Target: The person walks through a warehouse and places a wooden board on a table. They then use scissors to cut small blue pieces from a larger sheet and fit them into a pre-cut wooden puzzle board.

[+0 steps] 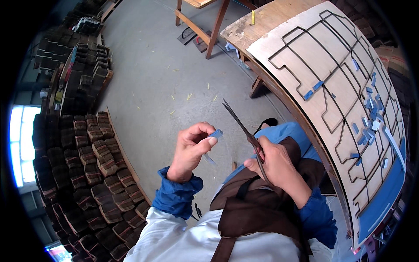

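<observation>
In the middle of the view, my left hand (192, 146) pinches a small blue foam piece (216, 133) between thumb and fingertips. A thin pale strip (209, 159) hangs just below those fingers. My right hand (279, 163) grips a pair of long dark scissors (239, 118), whose narrow blades point up and left, their tips nearly together. The blades are apart from the foam piece. To the right lies a pale wooden die board (305, 52) with thin black rules set in outlines. Several small blue foam blocks (373, 115) are scattered over it, and two patterned blue pieces (313, 90) sit along one rule.
The board rests on a wooden table (238, 35) at my right. A white strip (394, 148) and a blue sheet (386, 196) lie at its near end. Stacked dark bundles (94, 168) line the left. Yellow scraps dot the grey floor (148, 56); a wooden stand (214, 32) is ahead.
</observation>
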{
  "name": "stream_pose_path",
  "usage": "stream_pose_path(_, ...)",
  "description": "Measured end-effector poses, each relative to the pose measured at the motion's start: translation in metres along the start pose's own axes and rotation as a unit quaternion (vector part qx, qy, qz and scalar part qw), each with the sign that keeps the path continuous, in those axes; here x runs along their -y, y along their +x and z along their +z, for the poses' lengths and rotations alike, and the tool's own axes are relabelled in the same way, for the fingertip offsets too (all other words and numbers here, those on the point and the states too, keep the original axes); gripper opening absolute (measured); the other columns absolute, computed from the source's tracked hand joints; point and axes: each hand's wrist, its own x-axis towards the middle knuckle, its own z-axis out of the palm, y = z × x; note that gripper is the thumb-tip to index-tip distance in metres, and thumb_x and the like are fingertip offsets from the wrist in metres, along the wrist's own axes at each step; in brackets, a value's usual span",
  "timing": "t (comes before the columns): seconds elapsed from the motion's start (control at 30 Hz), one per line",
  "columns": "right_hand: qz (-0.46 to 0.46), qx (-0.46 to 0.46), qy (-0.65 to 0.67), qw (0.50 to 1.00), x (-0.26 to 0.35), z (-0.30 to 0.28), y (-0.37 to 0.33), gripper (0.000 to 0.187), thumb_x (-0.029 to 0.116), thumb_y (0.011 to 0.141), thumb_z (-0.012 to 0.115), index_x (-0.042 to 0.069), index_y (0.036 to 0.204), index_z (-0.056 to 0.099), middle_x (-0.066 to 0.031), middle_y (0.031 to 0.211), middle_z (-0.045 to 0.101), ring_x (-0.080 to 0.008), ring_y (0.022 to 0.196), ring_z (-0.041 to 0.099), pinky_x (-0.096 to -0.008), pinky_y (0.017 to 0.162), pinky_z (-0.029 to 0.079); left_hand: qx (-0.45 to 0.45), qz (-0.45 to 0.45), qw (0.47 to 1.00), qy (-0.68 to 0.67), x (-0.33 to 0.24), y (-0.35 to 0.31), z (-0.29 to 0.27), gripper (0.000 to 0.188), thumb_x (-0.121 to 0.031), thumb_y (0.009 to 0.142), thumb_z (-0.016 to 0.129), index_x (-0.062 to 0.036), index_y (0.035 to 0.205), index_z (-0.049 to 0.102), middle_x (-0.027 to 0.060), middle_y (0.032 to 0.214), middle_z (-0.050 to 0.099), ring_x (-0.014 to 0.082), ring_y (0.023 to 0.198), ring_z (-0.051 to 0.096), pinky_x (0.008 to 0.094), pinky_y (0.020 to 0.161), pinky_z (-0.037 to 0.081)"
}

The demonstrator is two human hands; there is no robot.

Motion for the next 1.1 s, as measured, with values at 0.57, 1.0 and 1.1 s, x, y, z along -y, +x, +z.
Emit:
stream_pose_path(0.57,-0.045,-0.077,-0.088,0.992,-0.004,-0.015,-0.035,0.071,0.063,0.072,0.077,-0.002,0.091,0.056,-0.0173,0.08,0.065,-0.0362,0.069,0.068,-0.0437,0.059,0.053,0.062,0.035,0.997,-0.013,-0.004,0.018,0.051,0.014,0.005,0.088,0.066,-0.0029,0.1,0.064,-0.0009,0.094,0.064,0.0038,0.083,0.056,0.0204,0.071,0.046)
stream_pose_path(1.0,-0.029,-0.091,-0.089,0.991,-0.007,-0.023,-0.057,0.073,0.065,0.073,0.075,-0.003,0.09,0.056,-0.0189,0.08,0.065,-0.0387,0.072,0.068,-0.0458,0.06,0.053,0.078,0.067,0.995,0.015,-0.006,0.013,0.074,0.018,0.006,0.087,0.067,-0.0027,0.101,0.06,0.0006,0.095,0.063,0.0045,0.081,0.056,0.02,0.068,0.045)
stream_pose_path(1.1,-0.019,-0.096,-0.086,0.992,-0.007,-0.026,-0.062,0.072,0.065,0.073,0.076,-0.003,0.087,0.055,-0.0185,0.078,0.065,-0.0383,0.07,0.067,-0.0452,0.06,0.053,0.085,0.076,0.993,0.03,-0.008,0.014,0.08,0.018,0.005,0.087,0.067,-0.0026,0.101,0.06,0.0004,0.094,0.062,0.004,0.08,0.055,0.02,0.068,0.044)
